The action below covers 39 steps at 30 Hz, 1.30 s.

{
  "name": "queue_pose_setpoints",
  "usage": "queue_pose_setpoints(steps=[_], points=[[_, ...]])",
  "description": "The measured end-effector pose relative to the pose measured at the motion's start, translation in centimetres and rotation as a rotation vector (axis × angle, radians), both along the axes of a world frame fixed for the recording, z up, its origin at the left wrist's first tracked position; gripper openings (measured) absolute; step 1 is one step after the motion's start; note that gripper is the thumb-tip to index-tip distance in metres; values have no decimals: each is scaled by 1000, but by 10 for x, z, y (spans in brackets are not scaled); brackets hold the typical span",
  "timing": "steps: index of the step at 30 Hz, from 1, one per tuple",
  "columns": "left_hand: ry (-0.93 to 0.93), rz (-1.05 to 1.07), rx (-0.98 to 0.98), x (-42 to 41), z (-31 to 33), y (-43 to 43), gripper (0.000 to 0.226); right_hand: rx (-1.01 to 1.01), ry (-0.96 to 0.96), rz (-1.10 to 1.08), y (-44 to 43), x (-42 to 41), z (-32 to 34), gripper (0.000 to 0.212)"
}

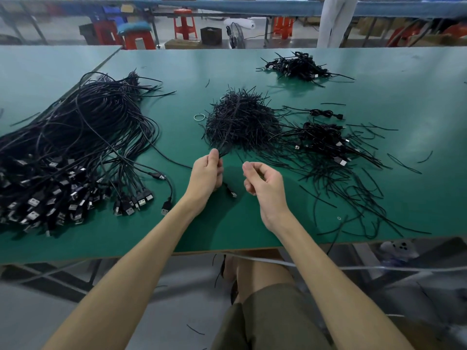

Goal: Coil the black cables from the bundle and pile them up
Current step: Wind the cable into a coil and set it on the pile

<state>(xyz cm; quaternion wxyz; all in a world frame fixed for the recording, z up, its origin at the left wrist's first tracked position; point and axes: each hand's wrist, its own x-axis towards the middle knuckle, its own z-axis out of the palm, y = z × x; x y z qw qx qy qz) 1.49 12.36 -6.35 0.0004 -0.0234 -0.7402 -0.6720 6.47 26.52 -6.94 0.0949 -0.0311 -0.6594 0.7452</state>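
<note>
A big bundle of long black USB cables (75,147) spreads over the left of the green table (177,223), plugs toward me. My left hand (206,173) grips one black cable (231,192), whose USB plug hangs just below the hand. Its thumb and fingers also pinch thin black strands at the near tip of the heap of black ties (240,120). My right hand (260,180) hovers beside it, fingers curled; whether it holds a strand is unclear. A pile of coiled cables (326,140) lies to the right, and one coiled cable (326,112) lies behind it.
Another pile of coiled cables (298,65) sits at the far right. Loose ties (353,193) litter the near right of the table. A rubber band (199,117) lies left of the tie heap. Red stools (185,24) and a standing person (336,18) are beyond the table.
</note>
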Motion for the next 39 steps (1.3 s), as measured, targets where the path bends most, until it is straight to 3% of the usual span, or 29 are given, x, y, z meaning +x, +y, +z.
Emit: queue_pose_setpoints(steps=[7, 15, 21, 27, 39], points=[[46, -171, -69, 5, 1, 4, 39, 78, -32, -32, -3, -2, -2, 21], [64, -202, -116, 8, 1, 4, 44, 145, -42, -57, -5, -3, -5, 20], [-114, -300, 124, 3, 7, -12, 44, 122, -14, 70, -3, -2, -2, 17], [-141, -482, -46, -2, 10, -24, 43, 26, -30, 161, -1, 0, 5, 54], [-140, -539, -122, 1, 13, -24, 45, 8, 30, 217, -1, 2, 6, 36]])
